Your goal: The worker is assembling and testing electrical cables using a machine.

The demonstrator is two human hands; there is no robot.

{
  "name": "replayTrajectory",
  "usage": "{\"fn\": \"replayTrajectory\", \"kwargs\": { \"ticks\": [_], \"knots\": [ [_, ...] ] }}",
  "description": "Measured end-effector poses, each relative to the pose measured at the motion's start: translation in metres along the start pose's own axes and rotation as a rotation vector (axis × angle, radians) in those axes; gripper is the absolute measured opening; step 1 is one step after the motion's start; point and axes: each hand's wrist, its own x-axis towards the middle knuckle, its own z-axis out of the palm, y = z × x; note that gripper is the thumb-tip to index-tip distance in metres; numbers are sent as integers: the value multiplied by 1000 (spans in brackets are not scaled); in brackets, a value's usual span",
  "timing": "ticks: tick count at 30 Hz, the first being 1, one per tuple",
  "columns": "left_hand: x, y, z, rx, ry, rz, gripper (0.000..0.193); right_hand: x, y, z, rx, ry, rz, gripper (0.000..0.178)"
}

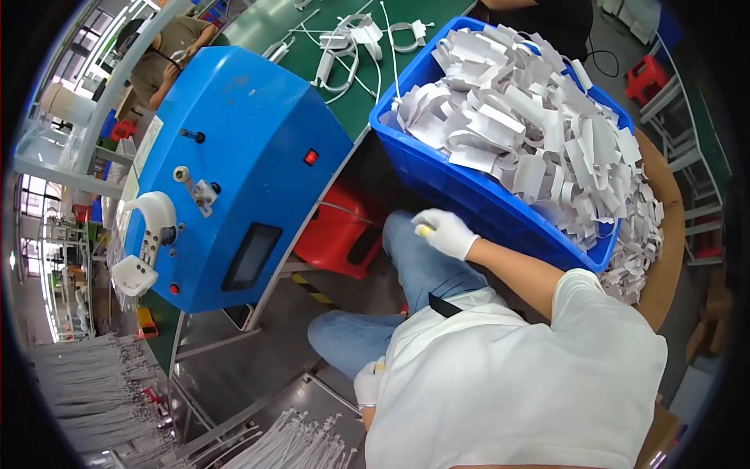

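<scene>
My right hand [444, 234], in a white glove with a yellow fingertip, hangs over my right thigh beside a blue crate [469, 187]. Its fingers curl inward, and no object shows in them. Close to my lap is my left hand [369, 384], also gloved with a bit of yellow; my body partly covers it and its fingers do not show clearly. White curled strips [523, 133] are heaped above the crate's rim. A blue machine [242, 133] stands on the green bench to the left, with a dark screen [251, 256], a red switch [311, 158] and a white curved fitting [154, 215].
White cables [351, 47] lie loosely on the green bench [269, 27]. Bundled white cables [293, 442] hang at the lower edge, more [94, 391] at lower left. A red stool [336, 234] sits under the bench. A cardboard box [664, 234] holds more strips. Another person [168, 51] works beyond the machine.
</scene>
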Motion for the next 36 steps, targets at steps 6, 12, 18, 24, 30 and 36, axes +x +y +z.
{"fn": "replayTrajectory", "kwargs": {
  "ticks": [6,12,18,24,30,36],
  "knots": [
    [22,-1,-35,-72,-49,145,36,27,-102,-108,-375,575,-538,18],
    [60,28,-54,-102,15,233,35,53,-71,-153,-1013,394,-69,23],
    [77,41,-65,-383,-6,351,27,64,-92,-175,-663,468,-108,14],
    [68,128,-134,-776,-14,620,22,78,-117,-151,55,322,-47,15],
    [43,212,-204,-677,733,1018,51,52,-235,-50,1024,-159,-260,30],
    [36,202,-266,-781,1048,1078,44,70,-285,-29,1069,-401,-347,35]
  ]
}}
